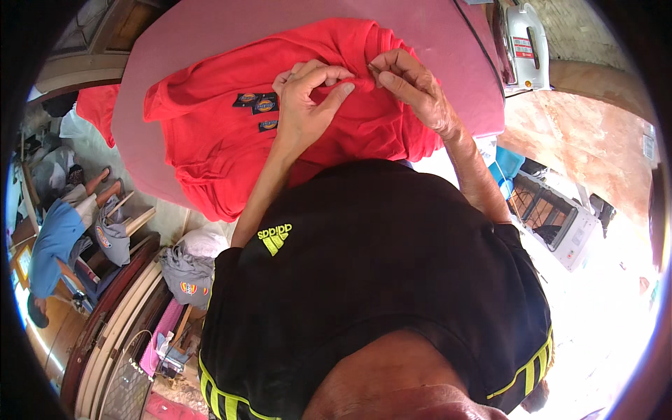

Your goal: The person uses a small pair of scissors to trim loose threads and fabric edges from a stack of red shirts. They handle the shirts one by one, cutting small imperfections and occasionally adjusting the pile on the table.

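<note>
From the head view, your red shirt (231, 133) lies rumpled on the pink padded board (434, 42), its long axis running from lower left to upper right, one end hanging over the near edge; the cloth looks soft and creased, with small dark sewn labels (257, 105); your left hand (308, 105) pinches a fold of it, fingers closed; your right hand (409, 84) pinches the same ridge just beside; a white iron (525, 42) stands upper right.

The left hand (308, 98) and right hand (409, 84) are covering part of the red garment (231, 140). The black shirt (378, 280) is hiding its lower edge. The iron (521, 42) is being cut by the top edge.
</note>
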`<state>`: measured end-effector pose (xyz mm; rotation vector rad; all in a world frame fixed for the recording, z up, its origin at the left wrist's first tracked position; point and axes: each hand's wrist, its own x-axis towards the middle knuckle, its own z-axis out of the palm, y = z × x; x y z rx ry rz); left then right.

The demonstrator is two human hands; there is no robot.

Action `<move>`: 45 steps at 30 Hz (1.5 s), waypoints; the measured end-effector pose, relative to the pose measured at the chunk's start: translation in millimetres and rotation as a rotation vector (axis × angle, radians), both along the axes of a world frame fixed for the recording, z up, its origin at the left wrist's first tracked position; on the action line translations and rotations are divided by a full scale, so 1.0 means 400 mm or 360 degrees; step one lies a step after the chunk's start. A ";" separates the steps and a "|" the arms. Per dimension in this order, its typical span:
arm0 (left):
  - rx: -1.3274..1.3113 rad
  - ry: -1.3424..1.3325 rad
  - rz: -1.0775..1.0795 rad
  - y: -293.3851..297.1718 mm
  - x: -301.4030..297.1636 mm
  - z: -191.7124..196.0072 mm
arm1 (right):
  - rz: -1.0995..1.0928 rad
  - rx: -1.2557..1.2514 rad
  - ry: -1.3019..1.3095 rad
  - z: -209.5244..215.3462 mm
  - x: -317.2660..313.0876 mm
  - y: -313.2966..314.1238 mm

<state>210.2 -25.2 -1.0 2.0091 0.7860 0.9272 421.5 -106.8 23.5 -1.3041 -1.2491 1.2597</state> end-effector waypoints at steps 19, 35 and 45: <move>-0.0257 -0.0180 0.0036 -0.009 0.020 0.030 | 0.0221 0.0688 -0.0335 -0.029 0.010 0.112; 0.0110 0.0016 0.0414 -0.061 0.008 0.050 | 0.0369 0.0556 -0.0129 -0.074 0.031 0.116; 0.0551 0.0211 0.0693 -0.080 0.006 -0.018 | 0.0406 0.0416 -0.0330 -0.026 0.057 0.113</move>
